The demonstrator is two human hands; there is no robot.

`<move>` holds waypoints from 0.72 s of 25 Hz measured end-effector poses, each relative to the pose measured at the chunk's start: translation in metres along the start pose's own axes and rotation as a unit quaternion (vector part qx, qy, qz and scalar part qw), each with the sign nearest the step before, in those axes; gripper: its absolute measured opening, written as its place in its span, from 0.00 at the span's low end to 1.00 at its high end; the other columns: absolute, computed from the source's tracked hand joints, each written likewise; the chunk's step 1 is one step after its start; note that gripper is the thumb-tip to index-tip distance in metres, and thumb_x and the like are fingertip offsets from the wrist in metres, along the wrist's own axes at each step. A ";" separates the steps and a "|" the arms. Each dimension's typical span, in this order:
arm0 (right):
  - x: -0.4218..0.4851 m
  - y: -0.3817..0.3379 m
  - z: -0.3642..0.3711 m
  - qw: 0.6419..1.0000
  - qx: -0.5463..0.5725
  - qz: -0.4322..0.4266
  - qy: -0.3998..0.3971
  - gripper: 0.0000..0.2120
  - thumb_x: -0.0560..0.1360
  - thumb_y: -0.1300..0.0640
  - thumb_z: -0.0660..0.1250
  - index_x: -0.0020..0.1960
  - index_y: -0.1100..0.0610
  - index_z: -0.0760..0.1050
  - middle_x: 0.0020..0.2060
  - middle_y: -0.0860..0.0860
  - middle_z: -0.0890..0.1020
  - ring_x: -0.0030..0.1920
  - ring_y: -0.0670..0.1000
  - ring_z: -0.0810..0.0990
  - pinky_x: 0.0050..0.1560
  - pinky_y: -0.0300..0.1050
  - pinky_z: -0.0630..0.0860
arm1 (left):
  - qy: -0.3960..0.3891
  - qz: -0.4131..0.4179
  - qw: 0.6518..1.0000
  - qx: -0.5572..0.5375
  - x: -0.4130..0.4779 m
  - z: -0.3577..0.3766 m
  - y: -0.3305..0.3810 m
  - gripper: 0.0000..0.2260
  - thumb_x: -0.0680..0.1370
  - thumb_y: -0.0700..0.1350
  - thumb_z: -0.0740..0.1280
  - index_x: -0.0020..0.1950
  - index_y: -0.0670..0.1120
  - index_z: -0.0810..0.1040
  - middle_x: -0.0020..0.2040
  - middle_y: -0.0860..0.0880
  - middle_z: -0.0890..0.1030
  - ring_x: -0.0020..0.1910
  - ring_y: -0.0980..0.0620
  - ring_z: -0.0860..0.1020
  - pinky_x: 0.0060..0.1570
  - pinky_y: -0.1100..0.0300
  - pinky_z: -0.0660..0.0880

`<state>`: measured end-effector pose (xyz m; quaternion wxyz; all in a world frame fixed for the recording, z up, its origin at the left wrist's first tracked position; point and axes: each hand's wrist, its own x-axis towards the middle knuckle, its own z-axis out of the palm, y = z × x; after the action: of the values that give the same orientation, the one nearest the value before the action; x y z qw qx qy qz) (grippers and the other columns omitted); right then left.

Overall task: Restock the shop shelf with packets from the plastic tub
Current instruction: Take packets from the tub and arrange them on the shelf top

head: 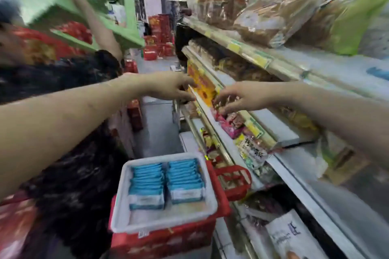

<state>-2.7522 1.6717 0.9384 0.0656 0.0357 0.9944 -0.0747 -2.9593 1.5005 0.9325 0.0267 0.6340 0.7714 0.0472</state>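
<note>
Reaching to the shelf [273, 124] at mid-frame, left hand [172, 88] clasps the near end of an orange box [203, 86], thumb under, fingers over. Right hand [237, 99] has fingers spread and bent among pink packets [228, 126]; grip cannot be told. Blue packets [166, 181] stand in two rows in the tub [122, 202], lower centre, well below both hands, left nearer, long edges across frame. Labels blurred, unreadable.

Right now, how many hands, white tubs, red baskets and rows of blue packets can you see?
Hands: 2 (left hand, right hand)
White tub: 1
Red basket: 1
Rows of blue packets: 2 (left row, right row)
Total: 6
</note>
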 end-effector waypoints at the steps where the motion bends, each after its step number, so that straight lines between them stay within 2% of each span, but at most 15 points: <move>1: 0.018 -0.006 0.033 1.000 0.019 -0.004 -0.024 0.20 0.78 0.40 0.69 0.65 0.49 0.78 0.56 0.46 0.82 0.54 0.47 0.80 0.54 0.43 0.76 | -0.024 -0.015 0.999 -0.014 -0.015 0.024 -0.012 0.23 0.80 0.58 0.68 0.72 0.48 0.76 0.61 0.45 0.80 0.60 0.45 0.79 0.61 0.51 0.75; 3: 0.048 -0.022 0.110 0.996 0.065 -0.009 -0.068 0.20 0.78 0.35 0.66 0.62 0.47 0.79 0.55 0.45 0.82 0.54 0.47 0.80 0.59 0.49 0.76 | -0.080 -0.031 0.995 -0.047 -0.049 0.080 -0.036 0.20 0.81 0.54 0.69 0.69 0.47 0.79 0.59 0.44 0.81 0.58 0.45 0.80 0.59 0.52 0.75; 5: 0.067 -0.036 0.183 0.988 0.106 -0.014 -0.110 0.24 0.77 0.30 0.61 0.56 0.47 0.81 0.52 0.46 0.83 0.53 0.48 0.81 0.58 0.56 0.76 | -0.132 -0.039 0.988 -0.064 -0.082 0.143 -0.057 0.16 0.81 0.53 0.70 0.66 0.46 0.81 0.58 0.44 0.82 0.56 0.45 0.80 0.58 0.52 0.76; 8: 0.080 -0.045 0.272 0.986 0.083 -0.007 -0.148 0.21 0.81 0.37 0.62 0.59 0.53 0.81 0.53 0.48 0.80 0.57 0.52 0.77 0.63 0.56 0.73 | -0.188 -0.059 0.978 -0.068 -0.122 0.229 -0.077 0.14 0.80 0.49 0.71 0.64 0.48 0.83 0.61 0.44 0.80 0.61 0.44 0.78 0.63 0.53 0.74; 11: 0.079 -0.049 0.314 0.989 0.065 0.033 -0.129 0.19 0.80 0.39 0.64 0.61 0.50 0.81 0.57 0.52 0.74 0.59 0.55 0.75 0.62 0.52 0.72 | -0.223 -0.041 0.971 -0.074 -0.148 0.283 -0.082 0.13 0.79 0.46 0.71 0.63 0.47 0.82 0.65 0.44 0.77 0.64 0.42 0.76 0.65 0.55 0.70; 15: 0.080 -0.057 0.334 0.997 0.018 0.041 -0.069 0.16 0.79 0.40 0.65 0.59 0.47 0.81 0.56 0.48 0.69 0.59 0.52 0.70 0.57 0.50 0.71 | -0.204 -0.026 0.979 -0.006 -0.167 0.313 -0.088 0.13 0.78 0.50 0.69 0.62 0.57 0.81 0.70 0.49 0.69 0.64 0.42 0.72 0.62 0.51 0.71; 18: 0.083 -0.060 0.337 0.998 0.013 0.040 -0.049 0.13 0.78 0.42 0.66 0.58 0.47 0.81 0.53 0.47 0.68 0.58 0.51 0.69 0.57 0.49 0.71 | -0.196 -0.034 0.980 0.004 -0.165 0.316 -0.087 0.13 0.77 0.50 0.68 0.61 0.60 0.81 0.67 0.51 0.70 0.62 0.44 0.71 0.61 0.49 0.72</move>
<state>-2.7972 1.5664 0.6053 0.1167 0.0731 0.9867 -0.0866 -2.9806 1.3345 0.6063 0.1763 0.6044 0.7726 -0.0818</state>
